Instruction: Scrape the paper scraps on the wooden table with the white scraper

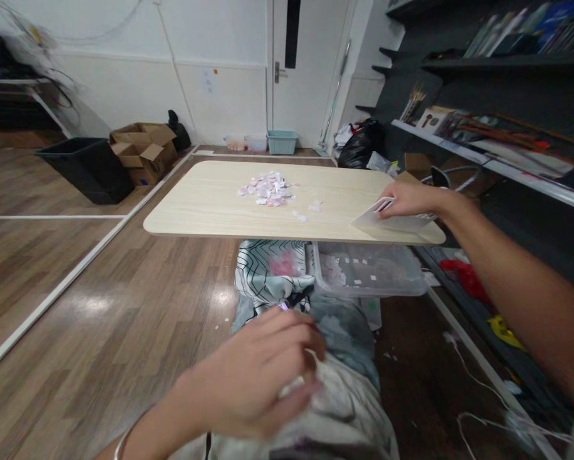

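My right hand (408,199) reaches out to the right end of a light wooden table (210,204) and is closed on a white folded sheet of paper (392,219) that rests on the tabletop. A heap of small pink and white paper scraps (269,188) lies at the table's middle, with a few loose scraps (315,206) nearer my right hand. My left hand (258,377) hovers low over my lap, blurred, fingers curled over pale cloth (344,409); whether it holds anything is unclear.
A clear plastic bin (368,268) with paper bits sits under the table beside patterned cloth (267,271). Cardboard boxes (143,150) and a black bin (88,167) stand at the left. Dark shelves (497,102) line the right wall. White cables (483,396) lie on the floor.
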`<state>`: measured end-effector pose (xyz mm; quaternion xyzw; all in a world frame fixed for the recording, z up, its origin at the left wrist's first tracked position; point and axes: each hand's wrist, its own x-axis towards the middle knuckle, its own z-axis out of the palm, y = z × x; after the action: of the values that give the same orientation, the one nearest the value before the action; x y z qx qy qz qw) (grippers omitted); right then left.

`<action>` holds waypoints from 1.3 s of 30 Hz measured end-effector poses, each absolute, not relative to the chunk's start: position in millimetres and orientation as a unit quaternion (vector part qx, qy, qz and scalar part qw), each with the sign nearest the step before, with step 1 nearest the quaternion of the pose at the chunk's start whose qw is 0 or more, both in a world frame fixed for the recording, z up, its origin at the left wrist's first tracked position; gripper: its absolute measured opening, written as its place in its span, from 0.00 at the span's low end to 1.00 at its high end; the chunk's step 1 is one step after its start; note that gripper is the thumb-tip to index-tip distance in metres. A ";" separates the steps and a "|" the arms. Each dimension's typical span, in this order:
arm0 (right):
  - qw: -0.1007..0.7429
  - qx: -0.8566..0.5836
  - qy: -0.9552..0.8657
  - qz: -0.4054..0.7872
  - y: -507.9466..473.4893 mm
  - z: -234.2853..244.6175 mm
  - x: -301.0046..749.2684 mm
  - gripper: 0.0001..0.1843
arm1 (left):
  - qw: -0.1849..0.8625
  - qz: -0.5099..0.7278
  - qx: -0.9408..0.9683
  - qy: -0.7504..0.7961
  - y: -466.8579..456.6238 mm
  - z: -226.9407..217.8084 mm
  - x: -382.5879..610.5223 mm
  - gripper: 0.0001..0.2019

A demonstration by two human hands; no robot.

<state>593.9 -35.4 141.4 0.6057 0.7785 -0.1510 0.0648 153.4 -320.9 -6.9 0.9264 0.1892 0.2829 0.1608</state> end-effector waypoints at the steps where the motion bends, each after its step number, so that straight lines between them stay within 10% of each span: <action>1: 0.071 0.600 0.783 -0.149 -35.9 141.8 593.4 0.14 | 0.144 0.271 0.930 0.204 -304.0 -13.4 147.8 0.10; 16: 0.062 0.591 0.796 -0.115 -38.9 140.9 586.7 0.12 | 0.052 0.154 0.940 0.299 -288.7 -151.0 98.8 0.35; 26: 0.035 0.538 0.830 -0.140 -39.9 137.1 556.2 0.06 | 0.154 0.357 0.854 0.344 -129.1 -35.6 132.2 0.08; 39: -0.011 0.551 0.827 -0.115 19.6 143.9 517.7 0.08 | 0.342 0.428 0.690 0.473 7.5 -4.4 102.0 0.31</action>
<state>517.7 19.6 143.9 0.5508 0.8267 -0.1145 -0.0114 102.0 7.5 -4.4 0.6905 0.4727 0.4277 0.3420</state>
